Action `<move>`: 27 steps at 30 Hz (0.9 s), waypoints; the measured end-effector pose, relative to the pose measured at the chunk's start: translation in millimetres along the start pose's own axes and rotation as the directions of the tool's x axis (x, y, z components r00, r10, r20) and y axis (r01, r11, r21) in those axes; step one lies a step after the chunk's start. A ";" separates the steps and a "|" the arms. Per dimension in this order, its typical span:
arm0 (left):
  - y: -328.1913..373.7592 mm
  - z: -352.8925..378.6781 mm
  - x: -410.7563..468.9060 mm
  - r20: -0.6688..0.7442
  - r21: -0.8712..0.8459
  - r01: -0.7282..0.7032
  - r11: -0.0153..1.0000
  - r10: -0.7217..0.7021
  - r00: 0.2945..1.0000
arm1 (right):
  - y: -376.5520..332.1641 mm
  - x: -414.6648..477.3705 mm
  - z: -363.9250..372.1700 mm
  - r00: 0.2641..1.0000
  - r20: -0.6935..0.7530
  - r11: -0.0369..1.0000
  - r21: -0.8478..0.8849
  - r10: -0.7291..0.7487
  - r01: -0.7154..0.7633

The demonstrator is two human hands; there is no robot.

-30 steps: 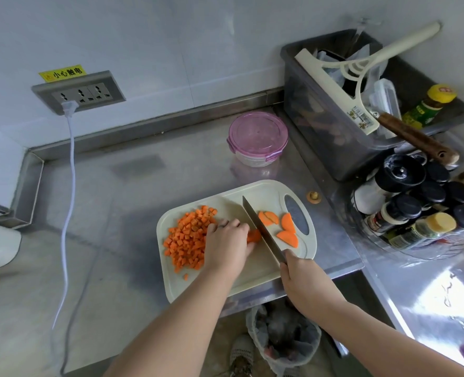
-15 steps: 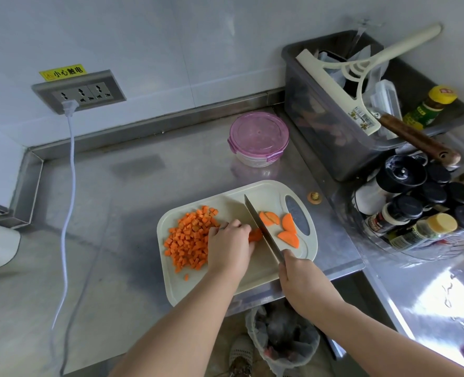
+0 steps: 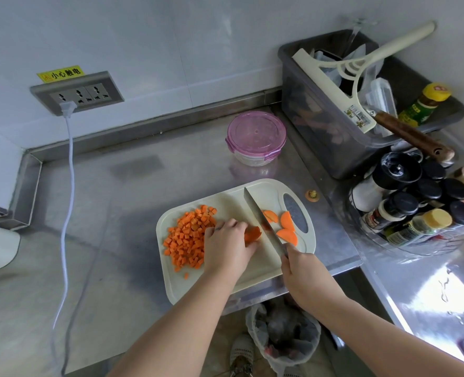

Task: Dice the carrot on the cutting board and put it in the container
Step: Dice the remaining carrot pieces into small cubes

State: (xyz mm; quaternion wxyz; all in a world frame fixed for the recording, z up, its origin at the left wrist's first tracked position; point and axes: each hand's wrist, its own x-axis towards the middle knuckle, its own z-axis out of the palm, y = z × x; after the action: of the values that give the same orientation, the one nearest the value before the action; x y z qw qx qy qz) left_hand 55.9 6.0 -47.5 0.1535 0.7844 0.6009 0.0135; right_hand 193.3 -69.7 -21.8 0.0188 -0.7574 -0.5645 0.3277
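On the cutting board (image 3: 236,202), the left hand (image 3: 226,246) curls its fingers over a carrot piece (image 3: 253,234), which pokes out past the fingertips towards the blade. The right hand (image 3: 304,270) grips the knife (image 3: 260,219) just right of that piece. Diced carrot (image 3: 190,238) is heaped left of the left hand, carrot slices (image 3: 286,229) lie right of the blade, and the lidded container (image 3: 255,137) stands behind the board.

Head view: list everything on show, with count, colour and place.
cutting board: one, cream, counter's front edge
diced carrot: one pile, orange, board's left
carrot slices: three, orange, right of knife
knife: one, steel, across board
container: one, pink lid on, behind board
bin: one, grey, right rear
spice bottles: several, mostly black-capped, far right
socket: one, grey, wall
left hand: one, holds carrot piece
right hand: one, grips knife
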 end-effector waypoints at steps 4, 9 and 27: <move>0.8 1.3 -1.7 -0.049 -0.022 0.015 1.000 -0.016 0.999 | 1.2 -4.6 -0.3 0.998 -0.041 0.998 -0.025 -0.052 0.051; -0.3 3.0 -2.6 -0.097 -0.044 0.035 0.998 -0.039 0.994 | -2.2 -9.0 2.4 0.998 -0.014 0.997 -0.059 -0.054 0.054; 1.2 2.5 -1.3 -0.091 0.013 0.001 1.000 0.000 0.996 | -9.5 -7.0 0.5 0.996 0.091 0.986 -0.163 -0.012 0.027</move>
State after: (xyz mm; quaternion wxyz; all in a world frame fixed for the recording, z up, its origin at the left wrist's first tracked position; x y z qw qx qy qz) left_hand 57.1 3.9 -49.4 0.1211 0.7836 0.6076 0.0453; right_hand 184.0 -72.5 -15.1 -0.0658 -0.7353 -0.5972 0.3137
